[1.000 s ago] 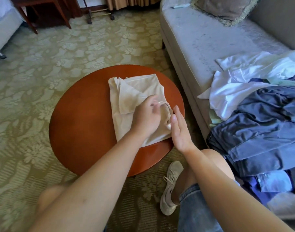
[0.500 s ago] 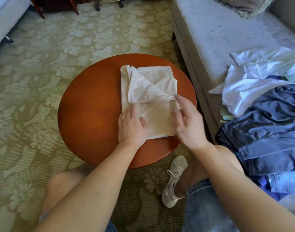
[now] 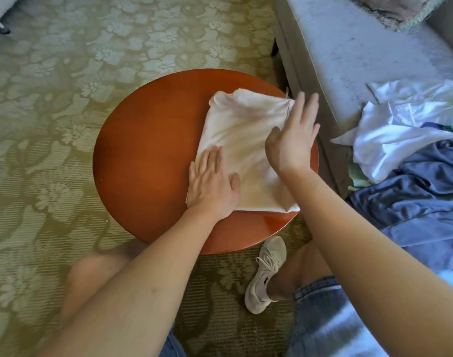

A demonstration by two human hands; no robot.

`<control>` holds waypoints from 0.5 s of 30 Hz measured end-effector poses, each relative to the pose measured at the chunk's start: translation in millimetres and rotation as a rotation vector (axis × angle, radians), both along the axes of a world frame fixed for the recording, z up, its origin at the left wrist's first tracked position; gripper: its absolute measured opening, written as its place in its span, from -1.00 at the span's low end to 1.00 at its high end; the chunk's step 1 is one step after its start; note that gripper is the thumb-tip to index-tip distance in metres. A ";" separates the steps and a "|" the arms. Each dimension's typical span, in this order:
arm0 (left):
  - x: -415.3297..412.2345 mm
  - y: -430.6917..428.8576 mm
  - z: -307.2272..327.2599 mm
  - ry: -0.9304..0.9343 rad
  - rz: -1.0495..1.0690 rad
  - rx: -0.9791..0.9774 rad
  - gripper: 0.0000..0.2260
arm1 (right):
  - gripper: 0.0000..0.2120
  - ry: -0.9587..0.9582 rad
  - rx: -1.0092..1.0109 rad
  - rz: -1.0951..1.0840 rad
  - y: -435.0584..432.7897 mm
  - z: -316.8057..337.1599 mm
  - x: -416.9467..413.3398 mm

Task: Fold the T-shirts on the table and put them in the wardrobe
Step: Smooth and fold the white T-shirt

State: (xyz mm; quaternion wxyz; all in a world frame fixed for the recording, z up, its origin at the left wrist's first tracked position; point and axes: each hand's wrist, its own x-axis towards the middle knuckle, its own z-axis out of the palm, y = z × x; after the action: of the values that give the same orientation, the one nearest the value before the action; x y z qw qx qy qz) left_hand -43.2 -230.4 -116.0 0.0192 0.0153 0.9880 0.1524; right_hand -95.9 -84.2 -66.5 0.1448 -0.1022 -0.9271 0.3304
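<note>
Smoothing looks like the step you're on: the folded T-shirt [image 3: 246, 148] lies on the table [image 3: 143, 163], your left grip [image 3: 212, 186] flat and open, pressing its near-left corner, and your right grip [image 3: 294, 140] open too, fingers straight over the right edge. Next I'd say scoop it up whole for the wardrobe.

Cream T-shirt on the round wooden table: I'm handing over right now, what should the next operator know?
Left hand: open, pressing flat on the near-left corner of the folded cream cotton T-shirt.
Right hand: open, fingers straight, over the shirt's right edge; contact unclear.
The shirt lies on the round reddish wooden table.
Done: shirt folded into a rectangle.
Left: take it to the wardrobe, not in view; the pile of white and blue clothes on the grey sofa is unfolded.
</note>
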 end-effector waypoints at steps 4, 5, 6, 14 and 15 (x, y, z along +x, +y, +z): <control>-2.6 -3.9 1.5 -0.015 -0.037 -0.002 -0.39 | -0.47 -0.023 0.097 0.387 -3.5 -20.7 8.5; -3.5 -5.8 1.8 -0.028 -0.051 -0.012 -0.39 | -0.48 -0.108 0.141 0.448 -0.7 -28.6 9.1; -4.8 -8.1 1.8 -0.044 -0.067 -0.025 -0.38 | -0.47 -0.184 0.228 0.484 3.9 -36.2 8.6; -32.3 -44.2 4.2 -0.098 -0.211 -0.122 -0.23 | -0.29 -0.421 0.465 0.337 8.3 -45.5 16.3; -36.9 -48.4 5.9 -0.098 -0.209 -0.133 -0.21 | -0.27 -0.437 0.480 0.314 1.4 -44.8 20.2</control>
State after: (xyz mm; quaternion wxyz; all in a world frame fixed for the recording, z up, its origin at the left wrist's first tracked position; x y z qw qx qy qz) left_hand -80.1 -278.8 -110.2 0.0843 0.1094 0.9868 0.0844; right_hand -75.6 -82.7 -111.3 -0.0894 0.0103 -0.9917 0.0918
